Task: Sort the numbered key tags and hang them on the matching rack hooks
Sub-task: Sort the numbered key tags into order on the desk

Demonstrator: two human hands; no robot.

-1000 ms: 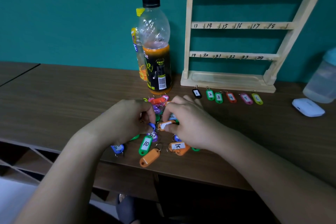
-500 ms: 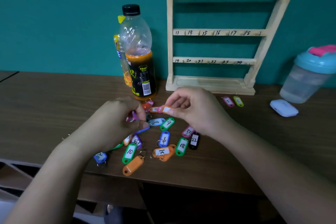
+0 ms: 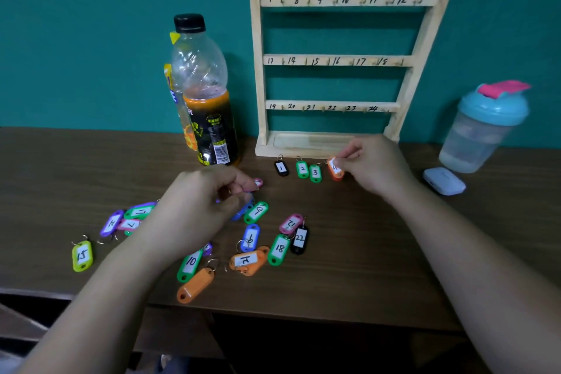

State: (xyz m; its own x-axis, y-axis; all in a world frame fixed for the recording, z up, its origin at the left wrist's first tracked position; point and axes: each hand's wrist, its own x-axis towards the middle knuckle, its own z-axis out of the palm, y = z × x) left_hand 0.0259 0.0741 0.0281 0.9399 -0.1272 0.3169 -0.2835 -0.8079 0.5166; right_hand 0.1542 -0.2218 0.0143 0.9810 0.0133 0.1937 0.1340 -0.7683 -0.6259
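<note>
The wooden rack (image 3: 337, 61) leans on the wall, its hooks numbered 7 to 24 and bare. In front of its base lie tags 1 (image 3: 281, 167), 2 (image 3: 302, 168) and 3 (image 3: 315, 173) in a row. My right hand (image 3: 375, 168) pinches an orange tag (image 3: 335, 169) just right of tag 3, low over the table. My left hand (image 3: 203, 209) hovers over the loose pile, with a pink tag (image 3: 258, 183) at its curled fingertips. Loose tags include green 9 (image 3: 256, 212), green 18 (image 3: 279, 249), black 22 (image 3: 300, 240), green 10 (image 3: 189, 264) and yellow-green 15 (image 3: 82, 256).
A tall bottle of orange drink (image 3: 209, 118) stands left of the rack. A blue-lidded shaker cup (image 3: 482, 127) and a white case (image 3: 444, 181) are at the right. The table's front edge (image 3: 273, 313) runs just past the nearest tags.
My right hand has carried the orange tag from the pile back and right to the row by the rack. My left hand stays over the pile, still with a tag in its fingers.
</note>
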